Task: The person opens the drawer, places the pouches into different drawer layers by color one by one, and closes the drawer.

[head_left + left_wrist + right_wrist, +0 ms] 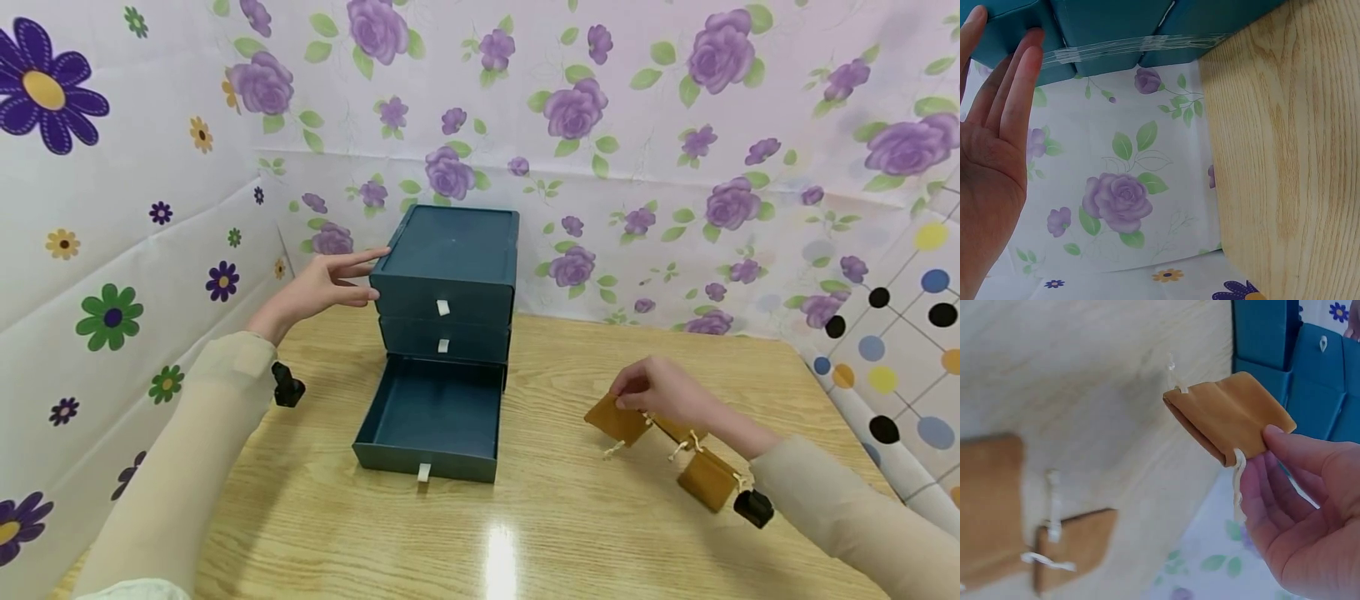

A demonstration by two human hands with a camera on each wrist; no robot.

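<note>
Pale sleeves occupy the near part of the view, each reaching out over the wood-grain desk. Against the far edge of the desk, left of its middle, stands a dark blue-green cabinet of three drawers; clear tape runs along its side.

Left hand: fingers extended, holding nothing, touching the cabinet's left side near the top front corner.

Right hand: thumb and fingers pinch the edge of a tan drawstring pouch, tilted and apparently raised off the desk, between the cabinet and the desk's right edge. Two similar pouches lie on the desk nearer that right edge, partly beneath the right forearm.

Status, as judged from present positions: the bottom drawer is pulled well out toward the near edge, so its opening is done. The top drawer and middle drawer are closed. Handling of the pouches appears to be at an early stage: one is picked up, two are not, and all three are outside the open drawer.
</note>
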